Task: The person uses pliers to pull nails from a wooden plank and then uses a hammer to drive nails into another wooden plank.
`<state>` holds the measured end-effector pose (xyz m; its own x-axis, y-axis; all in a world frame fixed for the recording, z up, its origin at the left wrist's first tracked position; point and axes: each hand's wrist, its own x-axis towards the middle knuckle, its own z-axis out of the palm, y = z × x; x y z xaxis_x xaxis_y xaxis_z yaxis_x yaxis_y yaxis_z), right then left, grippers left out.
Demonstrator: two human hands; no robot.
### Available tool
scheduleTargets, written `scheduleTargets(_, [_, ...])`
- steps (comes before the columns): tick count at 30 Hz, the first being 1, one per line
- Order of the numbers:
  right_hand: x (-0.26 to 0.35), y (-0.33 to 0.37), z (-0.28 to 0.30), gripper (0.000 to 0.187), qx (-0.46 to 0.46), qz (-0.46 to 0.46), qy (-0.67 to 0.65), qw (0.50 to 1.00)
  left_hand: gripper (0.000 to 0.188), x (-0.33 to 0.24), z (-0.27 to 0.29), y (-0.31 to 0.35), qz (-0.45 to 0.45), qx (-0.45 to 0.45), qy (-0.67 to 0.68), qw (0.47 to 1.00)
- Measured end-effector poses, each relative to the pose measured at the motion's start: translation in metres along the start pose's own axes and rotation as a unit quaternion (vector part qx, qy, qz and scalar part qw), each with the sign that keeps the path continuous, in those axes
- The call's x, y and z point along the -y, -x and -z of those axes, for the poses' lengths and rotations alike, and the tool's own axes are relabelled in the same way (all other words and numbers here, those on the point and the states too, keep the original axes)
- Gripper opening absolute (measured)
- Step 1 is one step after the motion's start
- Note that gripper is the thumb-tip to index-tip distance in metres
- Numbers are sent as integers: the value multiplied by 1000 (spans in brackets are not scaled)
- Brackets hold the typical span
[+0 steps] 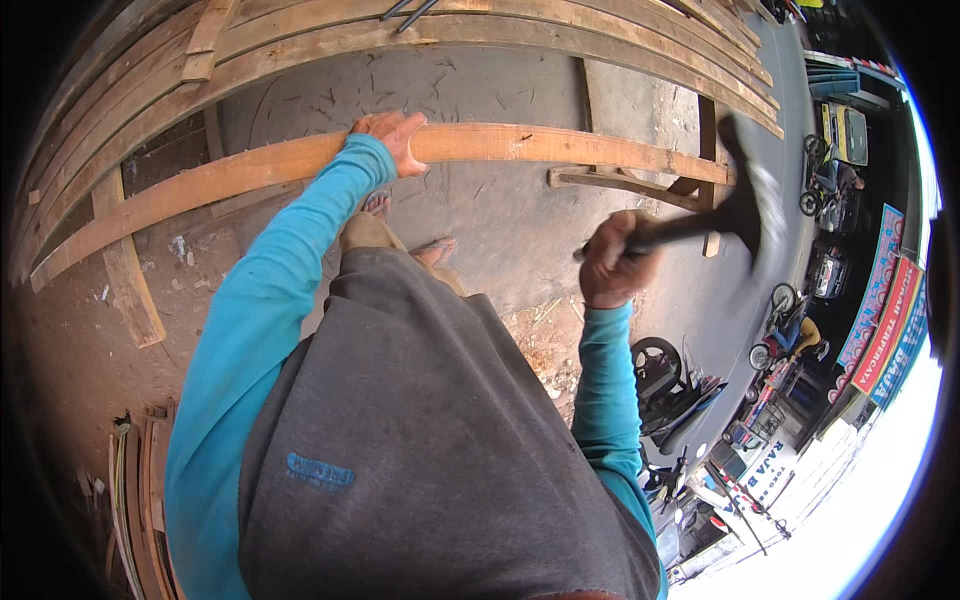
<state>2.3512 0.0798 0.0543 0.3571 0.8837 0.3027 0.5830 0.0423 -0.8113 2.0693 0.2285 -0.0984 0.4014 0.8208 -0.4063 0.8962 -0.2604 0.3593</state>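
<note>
A long wooden plank (480, 143) runs across in front of me, its ends resting on wooden supports. My left hand (393, 140) is closed over the plank left of its middle, fingers on the far edge and thumb at the near side. A small dark nail-like piece (526, 137) shows on the plank right of that hand. My right hand (618, 262) is wrapped round the dark handle of a hammer (752, 205), raised near the plank's right end. Motion blurs the hammer's head, and it looks apart from the wood.
Several long boards (480, 30) lie side by side beyond the plank, with two dark rods (410, 14) on them. Scattered nails (480, 100) litter the ground. Wood pieces (150, 490) are stacked at lower left. A parked motorbike (665, 385) stands to the right, beside a road (745, 330).
</note>
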Motion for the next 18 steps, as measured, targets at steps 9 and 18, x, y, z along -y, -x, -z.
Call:
scheduleTargets(9, [55, 7, 6, 21, 62, -236, -25, 969, 74, 6, -2, -4, -18, -17, -17, 1000])
scheduleTargets(18, [175, -127, 68, 38, -305, 301, -149, 891, 80, 0, -3, -15, -20, -53, -17, 998])
